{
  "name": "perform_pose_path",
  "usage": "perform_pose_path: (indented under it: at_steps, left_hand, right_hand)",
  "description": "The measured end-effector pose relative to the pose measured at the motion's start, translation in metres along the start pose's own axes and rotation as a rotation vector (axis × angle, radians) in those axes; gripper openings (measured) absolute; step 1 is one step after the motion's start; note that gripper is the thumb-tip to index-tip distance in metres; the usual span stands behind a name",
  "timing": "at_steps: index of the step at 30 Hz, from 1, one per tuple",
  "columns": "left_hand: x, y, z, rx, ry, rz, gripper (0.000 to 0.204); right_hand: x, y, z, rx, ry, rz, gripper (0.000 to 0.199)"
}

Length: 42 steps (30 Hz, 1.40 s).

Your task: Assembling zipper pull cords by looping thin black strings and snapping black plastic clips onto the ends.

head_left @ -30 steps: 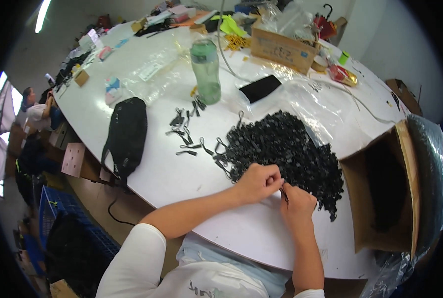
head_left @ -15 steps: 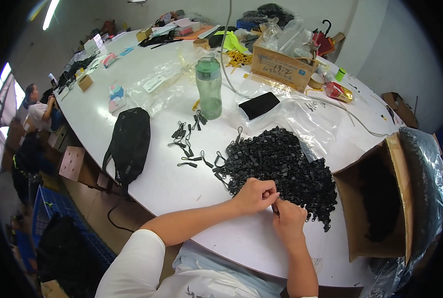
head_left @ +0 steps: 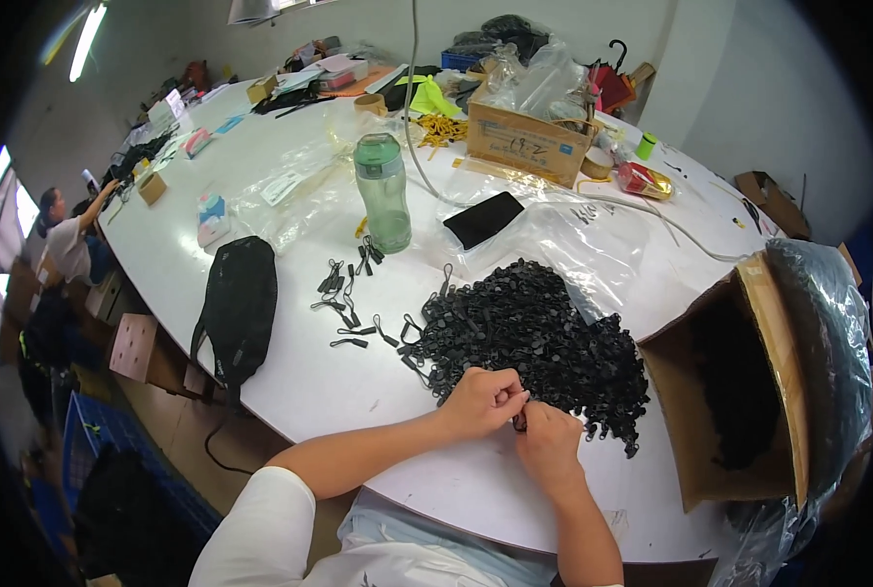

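Observation:
My left hand and my right hand meet at the near edge of a heap of small black plastic pieces, their fingertips pinched together. Between the fingers a bit of something dark shows at my right hand; most of it is hidden, so its kind is unclear. What my left fingers grip is covered too. To the left of the heap lie several loose black cord zipper pulls, each with a thin loop and a stubby end.
A green bottle and a black pouch stand left of the heap. Behind it lie a black phone-like slab and clear plastic sheeting. An open cardboard box tilts at right. A person sits far left.
The view has shifted a little, so the table's things sit slightly further left. My hands stay pinched together by the heap. The far person's arm is now stretched toward the table.

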State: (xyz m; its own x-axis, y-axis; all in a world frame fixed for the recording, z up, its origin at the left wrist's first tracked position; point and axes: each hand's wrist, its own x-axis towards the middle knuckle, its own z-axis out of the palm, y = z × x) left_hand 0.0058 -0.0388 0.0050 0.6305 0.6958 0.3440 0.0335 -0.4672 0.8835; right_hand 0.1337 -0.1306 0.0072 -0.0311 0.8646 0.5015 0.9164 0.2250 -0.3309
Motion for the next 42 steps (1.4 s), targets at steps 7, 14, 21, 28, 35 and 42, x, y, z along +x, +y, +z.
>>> perform_pose_path:
  at_steps: [7, 14, 21, 28, 35, 42]
  left_hand:
    - [0.004, -0.001, -0.002, -0.074, 0.015, -0.042, 0.018]
    - [0.007, -0.015, -0.008, -0.365, -0.375, -0.295, 0.019]
    - [0.003, -0.012, -0.009, -0.016, -0.092, -0.200, 0.021]
    - [0.001, -0.010, 0.004, -0.384, -0.115, 0.015, 0.014]
    - [0.010, -0.012, -0.013, -0.031, -0.126, -0.032, 0.013]
    - [0.010, -0.007, -0.002, 0.262, -0.214, 0.236, 0.022]
  right_hand:
    - [0.000, 0.002, -0.002, 0.057, 0.118, 0.088, 0.014]
    - [0.004, 0.009, -0.006, 0.195, 0.128, -0.062, 0.015]
    - [0.005, 0.010, -0.015, 0.180, 0.061, -0.110, 0.019]
    - [0.000, 0.008, -0.017, 0.231, 0.075, 0.003, 0.015]
    - [0.001, 0.012, -0.002, 0.358, 0.048, 0.033, 0.014]
    - [-0.009, 0.013, 0.000, 0.142, -0.027, 0.206, 0.013]
